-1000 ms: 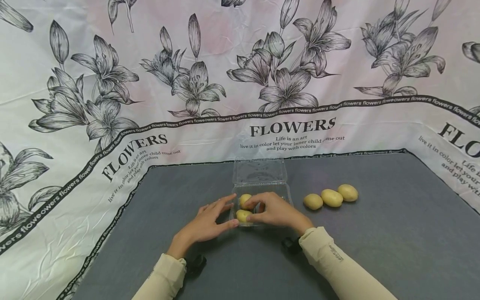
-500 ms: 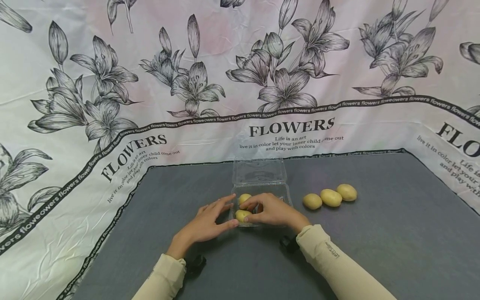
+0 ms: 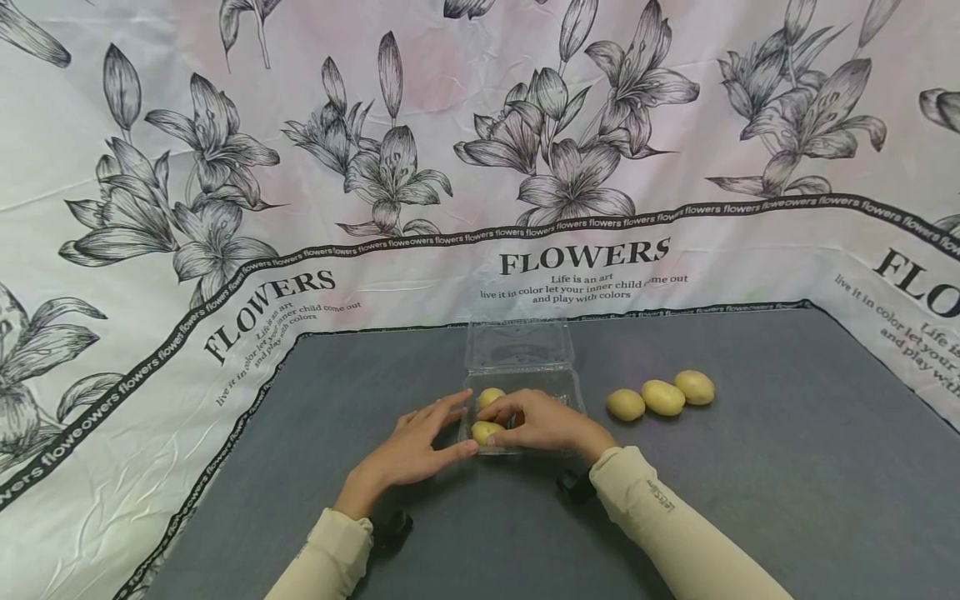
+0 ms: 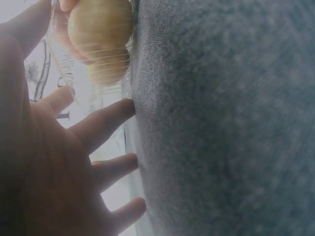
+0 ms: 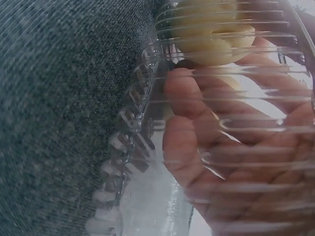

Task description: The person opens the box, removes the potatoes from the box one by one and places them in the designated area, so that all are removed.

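Observation:
A clear plastic clamshell box (image 3: 519, 343) stands with its lid raised at the table's middle. Inside, along its left side, lie a near potato (image 3: 483, 432) and a far potato (image 3: 491, 397). My right hand (image 3: 546, 423) reaches into the box and grips the near potato between thumb and fingers; its curled fingers show through the ribbed wall in the right wrist view, below that potato (image 5: 209, 39). My left hand (image 3: 415, 447) has its fingers spread, thumb and index fingertips right at the box's left wall. Through that wall, the left wrist view shows both potatoes.
Right of the box, three more potatoes lie in a slanting row on the grey tabletop: a left one (image 3: 626, 405), a middle one (image 3: 663, 397) and a right one (image 3: 694, 387). A flower-printed cloth (image 3: 420, 287) hangs behind and at the sides.
My right wrist and sleeve have shifted slightly left, with the fingers staying at the near potato. The left hand, the box and the row of potatoes have kept their places.

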{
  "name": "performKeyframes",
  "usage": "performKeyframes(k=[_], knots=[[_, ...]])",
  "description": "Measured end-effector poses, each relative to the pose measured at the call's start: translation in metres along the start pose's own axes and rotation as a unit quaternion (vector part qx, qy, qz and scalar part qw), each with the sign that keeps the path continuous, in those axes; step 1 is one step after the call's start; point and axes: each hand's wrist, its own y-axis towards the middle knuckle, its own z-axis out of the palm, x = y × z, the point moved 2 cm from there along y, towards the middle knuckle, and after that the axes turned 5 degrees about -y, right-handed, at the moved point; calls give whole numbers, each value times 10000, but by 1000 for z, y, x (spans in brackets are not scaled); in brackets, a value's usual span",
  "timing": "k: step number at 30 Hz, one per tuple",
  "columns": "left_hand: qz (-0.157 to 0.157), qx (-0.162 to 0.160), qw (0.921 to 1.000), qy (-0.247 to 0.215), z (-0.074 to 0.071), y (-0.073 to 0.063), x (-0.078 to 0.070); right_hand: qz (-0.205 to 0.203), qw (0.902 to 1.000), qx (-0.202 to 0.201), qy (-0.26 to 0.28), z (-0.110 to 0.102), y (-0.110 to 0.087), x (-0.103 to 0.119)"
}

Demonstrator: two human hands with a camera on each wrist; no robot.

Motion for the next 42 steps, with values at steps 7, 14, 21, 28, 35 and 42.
performKeyframes(k=[7, 14, 21, 28, 35, 42], knots=[[-42, 18, 10000, -37, 0, -1, -2, 39, 9999, 83, 135, 0, 0, 0], [-69, 41, 10000, -34, 0, -1, -3, 27, 9995, 107, 287, 0, -1, 2], [-21, -10, 10000, -18, 0, 0, -1, 38, 9991, 64, 409, -1, -2, 4], [-42, 2, 10000, -55, 0, 0, 0, 52, 9993, 12, 375, 0, -2, 4], [-50, -15, 10000, -63, 0, -1, 0, 78, 9992, -16, 394, 0, -2, 1], [-6, -6, 10000, -51, -1, -1, -2, 91, 9989, 25, 453, 0, -1, -1]])
